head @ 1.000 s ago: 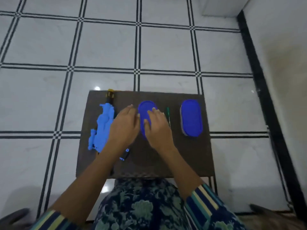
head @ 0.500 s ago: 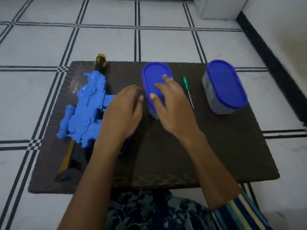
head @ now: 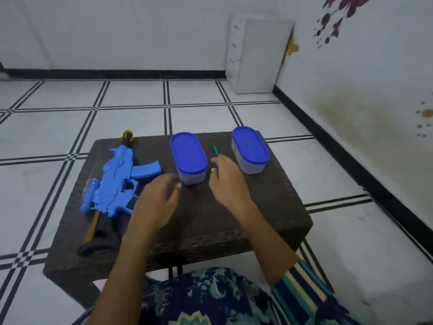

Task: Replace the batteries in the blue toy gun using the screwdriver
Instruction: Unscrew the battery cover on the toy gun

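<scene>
Hovering right hand (head: 228, 181) just beside the screwdriver (head: 215, 149), likely for picking it up; poising left hand (head: 157, 198) near the blue toy gun (head: 117, 181) lying on the table (head: 269, 202); holding all fingers (head: 218, 161) loosely spread, gripping nothing.

Indoor light is soft, even and slightly dim, with a cool cast. On the counter (head: 269, 198) only a faint shadow sits under the left hand (head: 156, 200), whose fingers (head: 172, 179) smear with motion blur. Beyond the counter, the floor (head: 131, 118) lines bow toward the frame edges. The far wall (head: 117, 31) looks soft, perhaps unfocused.
</scene>
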Motion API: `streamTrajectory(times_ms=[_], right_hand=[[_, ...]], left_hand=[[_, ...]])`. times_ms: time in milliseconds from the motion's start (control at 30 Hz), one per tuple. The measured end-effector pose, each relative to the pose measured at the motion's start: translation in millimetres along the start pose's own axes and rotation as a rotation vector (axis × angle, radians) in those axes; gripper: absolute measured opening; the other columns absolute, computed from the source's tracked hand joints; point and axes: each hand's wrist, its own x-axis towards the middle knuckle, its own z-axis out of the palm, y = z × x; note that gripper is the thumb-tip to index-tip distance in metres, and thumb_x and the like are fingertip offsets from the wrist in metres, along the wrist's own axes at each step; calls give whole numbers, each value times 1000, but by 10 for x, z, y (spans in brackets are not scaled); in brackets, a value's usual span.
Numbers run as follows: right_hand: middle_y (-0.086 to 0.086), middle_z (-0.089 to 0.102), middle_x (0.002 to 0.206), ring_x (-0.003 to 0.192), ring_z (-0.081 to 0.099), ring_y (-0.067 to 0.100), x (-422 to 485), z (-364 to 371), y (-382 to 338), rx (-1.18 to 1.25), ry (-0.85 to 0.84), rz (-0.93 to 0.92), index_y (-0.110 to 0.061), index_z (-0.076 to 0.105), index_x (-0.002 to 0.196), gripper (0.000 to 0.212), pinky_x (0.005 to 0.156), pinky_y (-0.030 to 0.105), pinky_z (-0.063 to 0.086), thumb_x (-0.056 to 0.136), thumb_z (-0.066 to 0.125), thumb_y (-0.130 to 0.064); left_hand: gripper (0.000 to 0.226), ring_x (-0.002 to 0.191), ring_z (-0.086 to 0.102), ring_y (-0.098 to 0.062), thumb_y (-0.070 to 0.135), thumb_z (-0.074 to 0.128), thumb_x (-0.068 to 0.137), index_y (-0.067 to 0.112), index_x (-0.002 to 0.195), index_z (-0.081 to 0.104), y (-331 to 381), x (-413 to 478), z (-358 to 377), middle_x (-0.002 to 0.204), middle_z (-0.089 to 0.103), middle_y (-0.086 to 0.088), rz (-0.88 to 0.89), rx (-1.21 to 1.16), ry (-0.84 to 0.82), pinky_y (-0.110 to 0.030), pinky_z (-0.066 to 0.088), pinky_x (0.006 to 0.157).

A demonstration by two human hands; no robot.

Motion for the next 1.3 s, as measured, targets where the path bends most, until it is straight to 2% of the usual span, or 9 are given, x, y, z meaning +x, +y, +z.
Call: streamTrajectory(times_ms=[167,333,433,600,733,900,1067,1200,1300], right_hand=[[13,57,130,117,55,27,471,134,274,-64,-25,67,-3,53,129,33,95,37,48,96,47,-4],[10,52,140,124,53,27,1101,349,462,-108,-113,30,-9,49,139,42,99,39,47,97,49,-7],[17,43,146,127,48,32,1346,511,552,-244,-156,10,-4,53,132,35,97,41,46,98,49,-8],[18,60,109,101,56,32,1356,632,585,-424,-89,0,-1,62,99,15,76,37,49,95,48,-1],[8,55,77,78,57,27,1239,548,477,-418,-46,-1,-9,50,77,19,61,32,43,93,49,2],[8,68,88,81,64,23,946,326,269,-226,147,10,-5,66,95,12,72,35,57,91,55,-1],[0,68,93,72,62,2,485,200,-164,342,289,3,-11,66,106,22,59,7,48,85,70,-5],[-1,65,84,65,63,-4,199,428,-494,744,250,39,-12,62,117,41,65,14,54,79,78,-7],[9,65,86,70,64,11,62,667,-562,882,183,12,-10,61,123,47,74,33,58,79,77,-4]], left_hand=[[18,105,62,-31,15,62,89,9,105,68,-304,183,108,108,69,-12,-62,69,5,-41,47,90],[12,88,66,-32,12,65,84,7,93,70,-581,203,140,98,71,-13,-47,94,74,-39,47,79],[11,83,64,-29,4,69,83,8,92,71,-668,231,141,100,71,-11,-108,76,91,-34,44,76],[14,95,65,-31,1,69,81,6,94,71,-690,262,107,103,70,-12,-101,122,66,-33,43,80],[14,101,63,-30,5,69,82,7,95,72,-727,216,85,108,69,-12,-128,140,54,-33,43,83],[13,97,63,-28,6,66,83,8,95,70,-661,75,9,104,69,-9,-139,141,55,-28,40,79],[30,108,62,-25,31,62,80,9,98,70,-540,-80,-204,117,67,-8,-124,99,-29,-24,39,84],[59,128,49,-19,57,62,76,19,121,62,-614,-418,-301,137,54,1,-127,145,-149,-33,36,103],[63,139,35,-15,53,63,80,19,133,55,-710,-551,-320,147,45,1,-122,209,-184,-42,20,116]])
